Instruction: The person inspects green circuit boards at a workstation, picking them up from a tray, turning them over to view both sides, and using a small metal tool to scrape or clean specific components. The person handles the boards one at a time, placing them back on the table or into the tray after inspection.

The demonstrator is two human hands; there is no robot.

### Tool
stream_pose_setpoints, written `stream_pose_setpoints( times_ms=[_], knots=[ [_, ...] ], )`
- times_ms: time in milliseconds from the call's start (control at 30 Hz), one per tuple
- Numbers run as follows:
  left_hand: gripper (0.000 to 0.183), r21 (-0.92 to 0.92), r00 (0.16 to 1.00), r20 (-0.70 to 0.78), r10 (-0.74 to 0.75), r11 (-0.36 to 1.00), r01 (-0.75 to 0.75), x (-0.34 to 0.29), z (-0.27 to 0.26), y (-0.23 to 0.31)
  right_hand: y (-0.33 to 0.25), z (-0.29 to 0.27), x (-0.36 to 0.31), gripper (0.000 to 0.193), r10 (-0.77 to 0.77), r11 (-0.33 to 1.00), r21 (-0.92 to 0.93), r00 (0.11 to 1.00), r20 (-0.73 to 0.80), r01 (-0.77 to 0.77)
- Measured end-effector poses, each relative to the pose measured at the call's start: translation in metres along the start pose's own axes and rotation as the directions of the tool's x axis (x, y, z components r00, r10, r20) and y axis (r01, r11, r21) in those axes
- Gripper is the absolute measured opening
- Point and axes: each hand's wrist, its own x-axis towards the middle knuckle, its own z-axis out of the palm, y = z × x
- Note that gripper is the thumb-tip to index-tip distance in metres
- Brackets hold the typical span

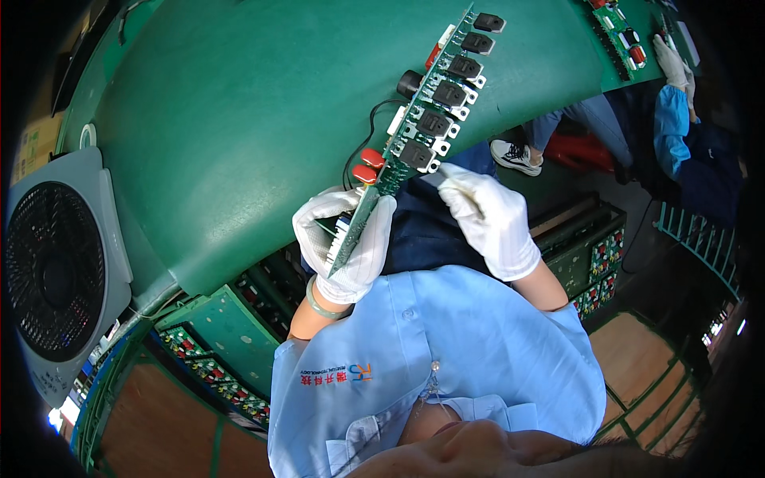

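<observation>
A long green circuit board (406,135) stands tilted over the bench. My left hand (343,243), in a white glove, grips its lower end between thumb and fingers. Along the board's right edge runs a row of several black transistors (434,123) with metal tabs. Red capacitors (368,164), a black cylindrical part (409,84) and a looped black wire (370,127) are on its left side. My right hand (490,219), also gloved, is closed in a pinch just right of the lowest transistor. Something small and pale shows at its fingertips; its kind is unclear.
The green bench top (263,103) curves across the front. At the left stands a grey fan (60,263). Racks of circuit boards (211,374) flank me on both sides. Far right, a co-worker's gloved hand (672,62) is beside another board (620,40).
</observation>
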Motion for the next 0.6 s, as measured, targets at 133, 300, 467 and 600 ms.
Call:
stream_pose_setpoints(
  times_ms=[133,300,467,600],
  knots=[
    [0.056,-0.076,0.996,-0.047,-0.078,0.994,0.074,-0.001,0.003,0.000,0.008,-0.021,0.006,0.014,0.149,0.989,-0.020,0.989,-0.005,-0.149],
    [0.057,-0.054,0.997,-0.023,-0.072,0.996,0.070,0.000,0.001,0.002,0.007,-0.027,0.011,0.015,0.005,0.992,-0.127,0.999,0.034,-0.001],
    [0.057,-0.030,0.998,-0.021,-0.059,0.998,0.058,0.000,0.001,0.004,0.004,-0.023,0.012,0.017,-0.019,0.970,-0.242,0.997,0.079,0.037],
    [0.057,-0.046,0.997,-0.023,-0.067,0.997,0.066,-0.001,0.001,0.003,0.009,-0.018,0.014,0.018,-0.087,0.966,-0.240,0.995,0.052,0.097]
  ],
)
